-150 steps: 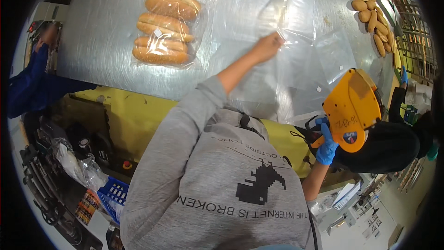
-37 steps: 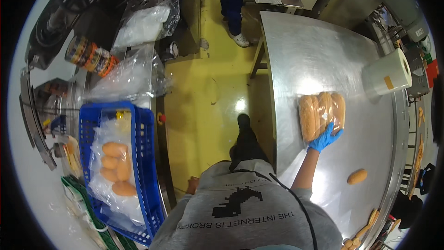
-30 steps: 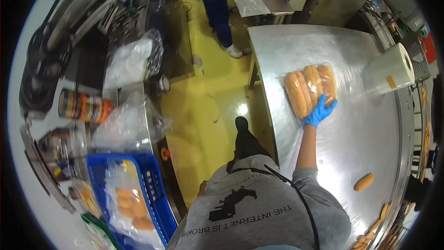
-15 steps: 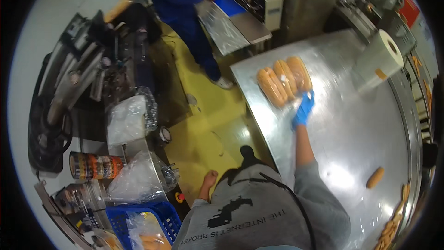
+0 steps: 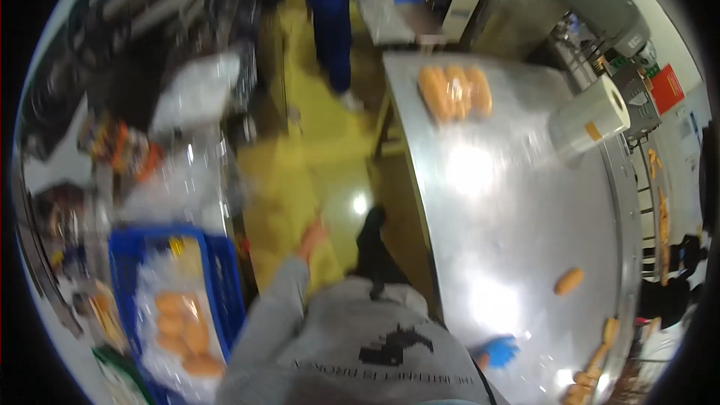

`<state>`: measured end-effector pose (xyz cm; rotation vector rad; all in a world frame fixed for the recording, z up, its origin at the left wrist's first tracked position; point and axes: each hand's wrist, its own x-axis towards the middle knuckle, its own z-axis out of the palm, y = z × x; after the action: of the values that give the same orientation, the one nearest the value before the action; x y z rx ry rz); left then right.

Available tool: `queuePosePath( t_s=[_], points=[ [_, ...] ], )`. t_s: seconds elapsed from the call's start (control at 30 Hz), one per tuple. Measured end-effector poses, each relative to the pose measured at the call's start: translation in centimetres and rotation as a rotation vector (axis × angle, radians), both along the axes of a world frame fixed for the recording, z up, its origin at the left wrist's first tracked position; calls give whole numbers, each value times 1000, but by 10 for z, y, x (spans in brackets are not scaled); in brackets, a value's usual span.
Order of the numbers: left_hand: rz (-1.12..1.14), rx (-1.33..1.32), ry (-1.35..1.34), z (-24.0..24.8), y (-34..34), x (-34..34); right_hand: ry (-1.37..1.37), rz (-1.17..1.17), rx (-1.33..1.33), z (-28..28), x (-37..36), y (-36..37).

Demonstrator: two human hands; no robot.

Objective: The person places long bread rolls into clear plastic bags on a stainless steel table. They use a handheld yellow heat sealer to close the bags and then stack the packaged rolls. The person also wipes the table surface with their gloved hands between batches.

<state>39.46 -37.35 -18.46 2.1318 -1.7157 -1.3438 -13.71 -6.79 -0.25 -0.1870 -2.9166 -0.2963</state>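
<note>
My right hand [image 5: 501, 351], in a blue glove, is low over the near left part of the steel table [image 5: 525, 210]. Its fingers look spread, with nothing visible in them. A single bread roll [image 5: 569, 281] lies to its upper right, apart from it. The clear-wrapped pack of long bread rolls [image 5: 455, 94] rests at the table's far left corner, out of reach of both hands. Bare and smeared by motion, my left hand [image 5: 313, 238] hangs over the yellow floor beside my body. I see nothing in it, but its finger shape is unclear.
A blue crate [image 5: 124, 255] with bagged rolls [image 5: 180, 330] stands at lower left. A film roll [image 5: 592, 120] stands at the table's far right. More bread pieces [image 5: 592, 371] line its near right edge. A co-worker in blue [image 5: 327, 19] stands at a machine ahead.
My right hand has left the bread pack and come back toward my body. The view has shifted, bringing more of the blue crate in. The wrapped pack stays on the table.
</note>
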Motion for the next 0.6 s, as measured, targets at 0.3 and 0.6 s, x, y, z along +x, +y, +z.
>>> queuePosePath(
  t_s=[0.3, 0.6],
  points=[
    [96, -247, -21, 157, -91, -53, 28, 299, -296, -21, -1, 35],
    [-502, 212, -1, 37, 159, -72, 112, 263, -283, -2, 2, 26]
  ],
)
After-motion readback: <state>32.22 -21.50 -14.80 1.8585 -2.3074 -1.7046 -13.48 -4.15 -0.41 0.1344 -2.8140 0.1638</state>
